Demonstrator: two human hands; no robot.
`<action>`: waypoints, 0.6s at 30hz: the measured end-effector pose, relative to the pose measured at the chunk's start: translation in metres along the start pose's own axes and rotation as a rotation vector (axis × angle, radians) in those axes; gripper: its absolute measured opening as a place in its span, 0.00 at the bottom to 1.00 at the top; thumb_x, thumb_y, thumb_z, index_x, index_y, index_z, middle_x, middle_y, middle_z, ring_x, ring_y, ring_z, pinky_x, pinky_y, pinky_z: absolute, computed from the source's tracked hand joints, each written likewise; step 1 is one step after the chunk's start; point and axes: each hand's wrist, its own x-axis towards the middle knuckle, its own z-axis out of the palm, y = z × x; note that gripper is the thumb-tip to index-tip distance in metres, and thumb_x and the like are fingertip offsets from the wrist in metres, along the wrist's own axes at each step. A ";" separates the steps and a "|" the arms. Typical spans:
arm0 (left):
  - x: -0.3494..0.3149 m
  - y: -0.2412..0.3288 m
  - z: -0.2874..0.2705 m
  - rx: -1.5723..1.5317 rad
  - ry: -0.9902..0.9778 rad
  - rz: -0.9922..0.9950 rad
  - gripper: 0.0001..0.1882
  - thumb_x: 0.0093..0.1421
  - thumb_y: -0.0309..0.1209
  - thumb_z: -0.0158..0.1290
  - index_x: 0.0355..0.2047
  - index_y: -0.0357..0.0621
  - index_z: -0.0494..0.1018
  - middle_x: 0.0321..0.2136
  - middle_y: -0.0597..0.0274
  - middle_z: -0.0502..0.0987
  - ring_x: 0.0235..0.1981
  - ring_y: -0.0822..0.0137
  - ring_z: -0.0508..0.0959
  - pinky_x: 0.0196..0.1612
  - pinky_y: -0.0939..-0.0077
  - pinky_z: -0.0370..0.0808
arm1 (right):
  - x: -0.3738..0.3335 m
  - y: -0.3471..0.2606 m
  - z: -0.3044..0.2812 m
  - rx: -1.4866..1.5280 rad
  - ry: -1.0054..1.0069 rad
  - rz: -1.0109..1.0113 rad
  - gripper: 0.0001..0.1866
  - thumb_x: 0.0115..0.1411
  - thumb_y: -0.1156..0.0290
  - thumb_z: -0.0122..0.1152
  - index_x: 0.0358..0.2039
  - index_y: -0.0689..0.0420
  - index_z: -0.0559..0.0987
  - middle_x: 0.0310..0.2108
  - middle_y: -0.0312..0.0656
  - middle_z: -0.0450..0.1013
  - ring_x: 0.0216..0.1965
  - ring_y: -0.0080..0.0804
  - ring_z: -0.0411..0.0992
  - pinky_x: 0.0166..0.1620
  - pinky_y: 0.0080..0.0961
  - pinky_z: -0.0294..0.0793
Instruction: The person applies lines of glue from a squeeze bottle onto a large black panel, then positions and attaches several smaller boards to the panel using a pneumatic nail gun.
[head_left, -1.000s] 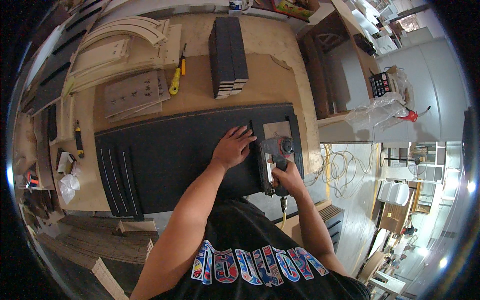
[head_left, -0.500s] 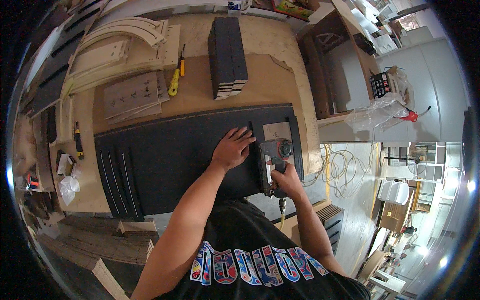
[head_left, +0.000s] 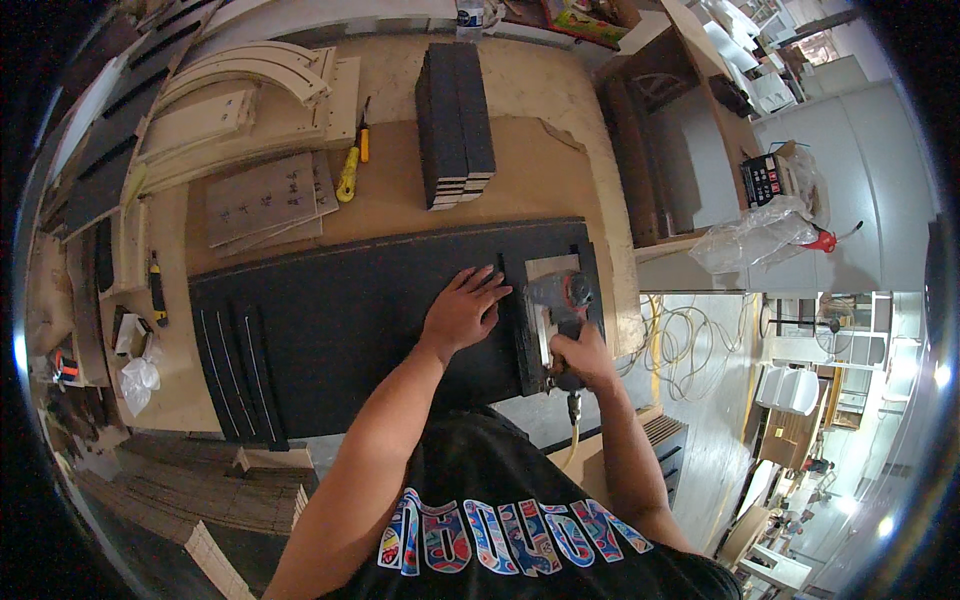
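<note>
A long black panel [head_left: 360, 310] lies across the table in front of me. My left hand [head_left: 463, 312] rests on it with the fingers spread, just left of a black strip near the panel's right end. My right hand [head_left: 583, 355] is wrapped round the handle of a nail gun [head_left: 552, 290], whose yellow hose [head_left: 574, 440] hangs off the near edge. The gun sits over the panel's right end, and its nose is hard to make out. A flat brown board piece [head_left: 540, 266] with handwriting lies partly under it. Several black strips [head_left: 258, 350] lie at the panel's left end.
Behind the panel stands a stack of black boards [head_left: 455, 120]. Left of it are a yellow-handled tool [head_left: 348, 178], thin brown sheets [head_left: 262, 200] and curved pale wood parts [head_left: 250, 65]. A brown cabinet [head_left: 655, 150] stands at the right. Coiled hose [head_left: 690, 340] lies on the floor.
The nail gun and my right hand have shifted slightly right, tilting the gun a little. My left hand stays flat at nearly the same spot on the panel. The whole view has moved slightly.
</note>
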 end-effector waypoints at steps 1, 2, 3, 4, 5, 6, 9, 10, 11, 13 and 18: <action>0.001 0.002 -0.002 0.000 -0.003 -0.003 0.23 0.63 0.33 0.59 0.60 0.55 0.78 0.65 0.59 0.77 0.71 0.56 0.69 0.76 0.52 0.60 | 0.010 0.001 0.001 0.047 0.051 -0.047 0.15 0.58 0.73 0.58 0.45 0.66 0.79 0.20 0.39 0.73 0.20 0.29 0.74 0.26 0.31 0.75; 0.001 0.004 -0.004 -0.006 -0.009 -0.005 0.23 0.64 0.33 0.59 0.60 0.55 0.78 0.65 0.59 0.76 0.71 0.56 0.69 0.76 0.52 0.60 | 0.017 -0.003 -0.006 0.053 -0.008 -0.106 0.16 0.58 0.74 0.57 0.47 0.65 0.80 0.20 0.38 0.73 0.19 0.27 0.74 0.26 0.30 0.75; 0.001 0.005 -0.005 -0.013 -0.015 -0.008 0.23 0.64 0.33 0.59 0.60 0.54 0.78 0.65 0.58 0.76 0.71 0.56 0.68 0.76 0.52 0.60 | 0.025 -0.009 -0.009 0.077 -0.005 -0.136 0.17 0.59 0.75 0.57 0.49 0.65 0.80 0.20 0.37 0.73 0.19 0.27 0.73 0.25 0.29 0.74; 0.001 0.007 -0.007 -0.020 -0.020 -0.010 0.22 0.65 0.34 0.59 0.60 0.54 0.78 0.66 0.58 0.75 0.72 0.56 0.68 0.76 0.51 0.59 | 0.031 -0.014 -0.011 0.101 -0.003 -0.167 0.18 0.59 0.75 0.57 0.51 0.64 0.80 0.19 0.36 0.73 0.19 0.26 0.72 0.25 0.29 0.74; 0.001 0.008 -0.008 -0.023 -0.036 -0.019 0.23 0.65 0.34 0.59 0.61 0.54 0.78 0.66 0.57 0.75 0.72 0.56 0.68 0.76 0.51 0.59 | 0.037 -0.015 -0.012 0.119 -0.011 -0.156 0.18 0.60 0.75 0.57 0.51 0.63 0.79 0.19 0.36 0.71 0.18 0.26 0.71 0.25 0.28 0.72; 0.002 0.008 -0.009 -0.023 -0.046 -0.029 0.23 0.65 0.34 0.59 0.61 0.54 0.77 0.66 0.57 0.75 0.72 0.56 0.68 0.76 0.51 0.59 | 0.044 -0.017 -0.013 0.134 -0.021 -0.150 0.18 0.60 0.75 0.57 0.52 0.62 0.78 0.19 0.35 0.70 0.18 0.25 0.70 0.25 0.27 0.71; 0.002 0.007 -0.009 -0.015 -0.043 -0.024 0.23 0.64 0.34 0.58 0.60 0.53 0.78 0.66 0.58 0.75 0.72 0.56 0.68 0.76 0.52 0.59 | 0.053 -0.020 -0.013 0.140 -0.046 -0.138 0.18 0.61 0.75 0.56 0.52 0.61 0.78 0.18 0.35 0.68 0.17 0.25 0.68 0.24 0.26 0.69; 0.002 0.006 -0.009 -0.011 -0.036 -0.018 0.23 0.64 0.33 0.58 0.60 0.53 0.78 0.66 0.59 0.75 0.72 0.57 0.68 0.76 0.53 0.59 | 0.054 -0.022 -0.013 0.135 -0.054 -0.134 0.18 0.60 0.76 0.56 0.52 0.61 0.78 0.18 0.35 0.68 0.17 0.25 0.68 0.24 0.26 0.69; 0.002 0.006 -0.008 -0.005 -0.045 -0.019 0.23 0.64 0.34 0.58 0.60 0.53 0.78 0.66 0.59 0.75 0.72 0.57 0.67 0.76 0.53 0.59 | 0.055 -0.022 -0.012 0.126 -0.048 -0.132 0.18 0.60 0.76 0.56 0.52 0.61 0.78 0.18 0.35 0.68 0.17 0.25 0.68 0.24 0.26 0.69; 0.001 0.006 -0.008 0.007 -0.067 -0.019 0.24 0.64 0.34 0.58 0.61 0.54 0.77 0.67 0.59 0.74 0.73 0.57 0.66 0.77 0.54 0.58 | 0.056 -0.018 -0.012 0.111 -0.035 -0.125 0.17 0.60 0.76 0.55 0.51 0.61 0.78 0.18 0.35 0.68 0.17 0.25 0.68 0.24 0.26 0.69; 0.001 0.005 -0.006 0.012 -0.060 -0.027 0.25 0.64 0.35 0.57 0.62 0.56 0.76 0.67 0.60 0.74 0.73 0.58 0.65 0.77 0.54 0.57 | 0.059 -0.017 -0.012 0.129 -0.058 -0.144 0.17 0.60 0.77 0.55 0.50 0.61 0.78 0.17 0.35 0.68 0.17 0.25 0.69 0.24 0.25 0.69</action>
